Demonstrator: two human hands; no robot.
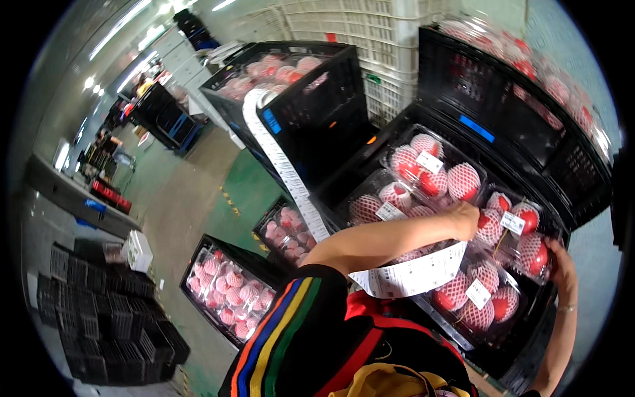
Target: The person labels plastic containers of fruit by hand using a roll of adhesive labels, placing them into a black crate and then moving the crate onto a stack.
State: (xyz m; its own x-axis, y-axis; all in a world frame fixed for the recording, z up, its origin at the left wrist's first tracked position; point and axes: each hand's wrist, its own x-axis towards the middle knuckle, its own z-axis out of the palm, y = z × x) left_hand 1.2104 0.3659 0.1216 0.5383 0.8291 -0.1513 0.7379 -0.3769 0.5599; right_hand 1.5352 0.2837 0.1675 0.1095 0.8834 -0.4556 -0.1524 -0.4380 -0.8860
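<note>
A clear plastic fruit box [508,233] holds several red fruits in white foam nets and bears a white label. My left hand [465,220] is closed at its left side, fingertips partly hidden. On its right side my right hand [562,261] grips the edge with curled fingers. The box sits in the right part of a black crate [390,162], beside more labelled fruit boxes [433,169]. Nearer me lies another labelled box [477,296]. A printed label sheet [413,272] hangs below my left forearm, over the crate.
A long label strip [281,149] curls over a neighbouring black crate [324,99]. More packed fruit [522,63] stands behind at the right. White crates [390,40] are stacked at the back. Fruit crates [231,291] stand on the floor to the left, with stacked black crates [112,324] beyond.
</note>
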